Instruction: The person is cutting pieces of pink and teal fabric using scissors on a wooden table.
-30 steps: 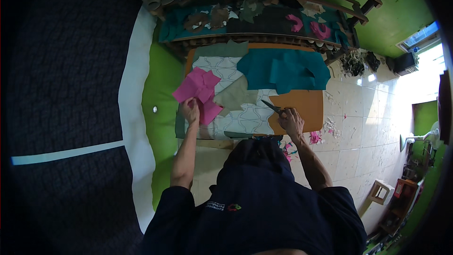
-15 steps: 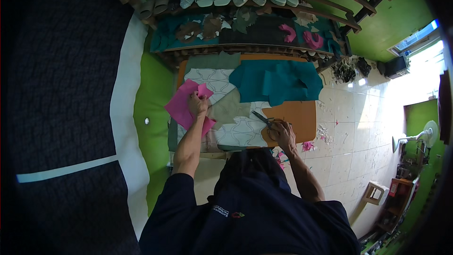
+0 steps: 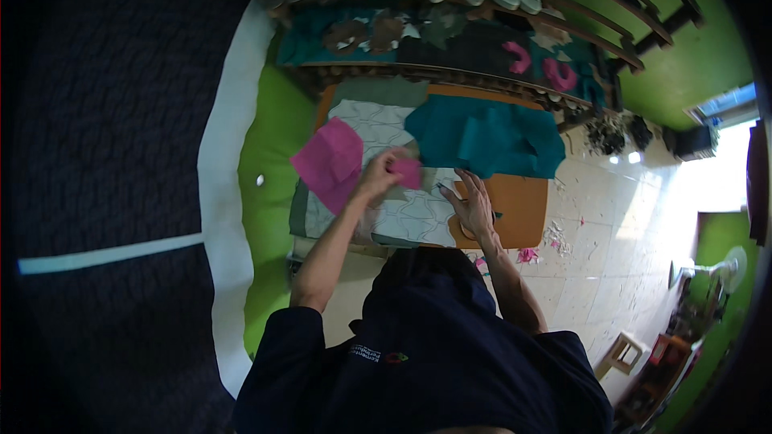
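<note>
One small pink piece (image 3: 408, 174) is pinched in the left hand (image 3: 376, 180) over the white patterned sheet (image 3: 414, 217) on the counter (image 3: 521, 205). The right hand (image 3: 475, 210), fingers spread, is by that sheet's right edge; a larger pink sheet (image 3: 330, 162) lies across its left side.

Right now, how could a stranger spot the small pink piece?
Start at the orange table, then look near its middle. There, the left grip holds the small pink piece. Unlike the pink sheet lying to its left, it is much smaller and in hand.
</note>
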`<act>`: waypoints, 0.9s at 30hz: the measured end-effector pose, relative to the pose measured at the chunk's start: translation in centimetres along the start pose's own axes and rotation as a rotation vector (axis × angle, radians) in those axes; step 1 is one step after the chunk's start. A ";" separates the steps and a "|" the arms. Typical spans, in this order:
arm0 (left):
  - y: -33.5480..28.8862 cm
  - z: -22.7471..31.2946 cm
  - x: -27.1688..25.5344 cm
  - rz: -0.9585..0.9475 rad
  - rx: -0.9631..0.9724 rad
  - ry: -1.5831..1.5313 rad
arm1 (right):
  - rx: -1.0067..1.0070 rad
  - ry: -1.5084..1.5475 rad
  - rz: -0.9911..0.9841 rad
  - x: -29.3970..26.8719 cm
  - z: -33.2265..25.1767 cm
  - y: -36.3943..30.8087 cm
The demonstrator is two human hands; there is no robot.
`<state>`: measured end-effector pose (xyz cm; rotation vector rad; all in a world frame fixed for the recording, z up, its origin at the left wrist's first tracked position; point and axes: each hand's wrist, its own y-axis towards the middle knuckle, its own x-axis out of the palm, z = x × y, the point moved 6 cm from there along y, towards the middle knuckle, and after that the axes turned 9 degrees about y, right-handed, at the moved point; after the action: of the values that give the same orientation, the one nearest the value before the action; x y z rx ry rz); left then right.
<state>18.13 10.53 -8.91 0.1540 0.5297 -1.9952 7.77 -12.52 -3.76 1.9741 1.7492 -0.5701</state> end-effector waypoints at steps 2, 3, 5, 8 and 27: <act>-2.3 -0.4 2.5 -0.074 0.055 -0.015 | -0.193 0.076 -0.027 1.5 -2.5 1.2; -3.6 -0.7 2.9 -0.046 0.037 -0.015 | -0.206 0.091 -0.054 2.1 -2.8 1.5; -5.6 1.1 3.7 -0.032 0.121 -0.104 | 0.123 0.282 -0.485 5.3 0.0 1.2; -6.9 0.7 3.8 -0.035 -0.021 -0.263 | 0.047 0.268 -0.524 6.1 1.5 0.7; -9.2 -17.5 -13.3 0.508 -0.377 0.624 | 0.489 1.075 -0.312 9.3 1.2 -0.9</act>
<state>14.25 32.49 -17.41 0.6210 1.1279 -1.3011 7.90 -5.56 -10.11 2.6199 2.7814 0.0570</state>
